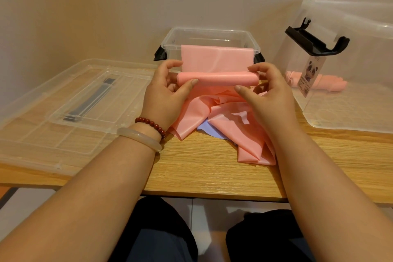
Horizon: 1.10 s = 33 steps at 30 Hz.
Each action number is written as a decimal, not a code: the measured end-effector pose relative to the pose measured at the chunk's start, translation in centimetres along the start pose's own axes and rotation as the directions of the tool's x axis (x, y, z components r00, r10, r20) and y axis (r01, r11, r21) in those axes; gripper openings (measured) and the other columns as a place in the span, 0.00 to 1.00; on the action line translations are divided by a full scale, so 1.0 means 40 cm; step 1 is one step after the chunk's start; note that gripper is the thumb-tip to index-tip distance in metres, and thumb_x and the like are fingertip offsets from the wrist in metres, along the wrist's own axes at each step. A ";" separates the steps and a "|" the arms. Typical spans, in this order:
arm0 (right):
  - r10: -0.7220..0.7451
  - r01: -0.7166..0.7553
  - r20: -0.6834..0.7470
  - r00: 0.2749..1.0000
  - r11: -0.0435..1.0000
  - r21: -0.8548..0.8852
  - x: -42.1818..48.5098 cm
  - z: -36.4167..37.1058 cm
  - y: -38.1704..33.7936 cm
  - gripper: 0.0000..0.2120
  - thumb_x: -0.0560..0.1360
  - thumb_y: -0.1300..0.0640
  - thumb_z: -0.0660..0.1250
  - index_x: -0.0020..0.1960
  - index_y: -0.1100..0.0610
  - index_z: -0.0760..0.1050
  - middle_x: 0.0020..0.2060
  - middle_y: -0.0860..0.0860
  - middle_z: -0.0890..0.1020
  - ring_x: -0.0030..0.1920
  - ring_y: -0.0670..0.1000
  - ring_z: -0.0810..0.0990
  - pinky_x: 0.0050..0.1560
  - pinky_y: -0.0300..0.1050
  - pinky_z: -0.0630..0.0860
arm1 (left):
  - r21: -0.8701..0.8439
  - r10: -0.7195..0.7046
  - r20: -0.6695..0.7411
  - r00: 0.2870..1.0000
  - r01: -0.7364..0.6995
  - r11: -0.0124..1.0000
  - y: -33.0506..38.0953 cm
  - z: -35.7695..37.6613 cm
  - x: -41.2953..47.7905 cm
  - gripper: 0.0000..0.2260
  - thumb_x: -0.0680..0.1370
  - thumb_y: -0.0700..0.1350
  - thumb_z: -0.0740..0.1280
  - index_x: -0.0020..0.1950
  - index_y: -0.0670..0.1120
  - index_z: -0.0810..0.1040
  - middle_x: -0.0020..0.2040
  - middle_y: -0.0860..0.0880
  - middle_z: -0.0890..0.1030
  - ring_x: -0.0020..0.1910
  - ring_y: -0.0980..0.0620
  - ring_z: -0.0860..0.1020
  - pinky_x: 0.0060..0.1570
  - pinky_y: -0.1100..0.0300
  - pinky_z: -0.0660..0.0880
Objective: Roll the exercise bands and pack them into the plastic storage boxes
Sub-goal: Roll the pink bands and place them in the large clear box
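**Both Hands Gripped a Partly Rolled Pink Band**

The left hand and right hand each pinched one end of a pink exercise band, thumbs below and fingers curled over the roll. The roll was held just above the table, near the middle of its far edge. The band's unrolled length ran up over the near rim of the small clear box, which stood against the far edge. Loose pink bands lay heaped under the hands, covering a lavender band. A clear lid lay at the table's left end. The large clear box at the right end held rolled pink bands.
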State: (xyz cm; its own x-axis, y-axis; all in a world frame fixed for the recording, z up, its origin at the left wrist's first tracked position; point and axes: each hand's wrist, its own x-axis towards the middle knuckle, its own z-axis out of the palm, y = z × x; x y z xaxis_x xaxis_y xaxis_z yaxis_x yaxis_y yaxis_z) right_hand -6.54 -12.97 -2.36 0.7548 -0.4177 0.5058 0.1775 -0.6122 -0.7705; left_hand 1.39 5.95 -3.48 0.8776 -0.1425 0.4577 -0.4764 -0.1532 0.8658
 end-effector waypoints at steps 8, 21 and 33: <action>-0.010 0.007 -0.056 0.998 0.999 -0.053 0.008 0.007 0.011 0.08 0.75 0.49 0.70 0.53 0.48 0.75 0.52 0.43 0.74 0.48 0.44 0.75 0.44 0.31 0.72 | 0.056 0.040 0.032 0.999 -0.042 0.998 -0.004 -0.003 0.001 0.14 0.74 0.45 0.73 0.56 0.55 0.76 0.56 0.50 0.79 0.52 0.56 0.79 0.53 0.54 0.80; 0.002 -0.003 0.018 1.000 0.999 0.047 -0.005 0.003 -0.006 0.18 0.74 0.51 0.72 0.60 0.47 0.71 0.49 0.40 0.76 0.47 0.40 0.77 0.43 0.36 0.77 | 0.067 0.017 -0.020 1.000 -0.016 0.998 -0.009 -0.001 0.004 0.09 0.76 0.49 0.70 0.55 0.56 0.76 0.51 0.52 0.81 0.49 0.52 0.81 0.50 0.51 0.80; -0.025 0.023 -0.035 0.999 0.999 -0.036 0.002 0.009 0.004 0.06 0.76 0.52 0.69 0.52 0.48 0.76 0.48 0.42 0.75 0.44 0.36 0.73 0.42 0.25 0.69 | 0.045 0.046 0.027 0.999 -0.047 0.998 0.006 -0.003 -0.002 0.15 0.74 0.43 0.72 0.58 0.56 0.75 0.55 0.52 0.78 0.50 0.59 0.78 0.51 0.61 0.79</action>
State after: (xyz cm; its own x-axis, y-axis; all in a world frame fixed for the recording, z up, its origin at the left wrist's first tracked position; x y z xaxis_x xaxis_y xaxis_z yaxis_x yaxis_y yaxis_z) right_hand -6.20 -12.86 -2.60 0.7278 -0.4257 0.5378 0.1725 -0.6452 -0.7442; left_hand 1.21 6.05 -3.31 0.8530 -0.1759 0.4914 -0.5193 -0.1900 0.8332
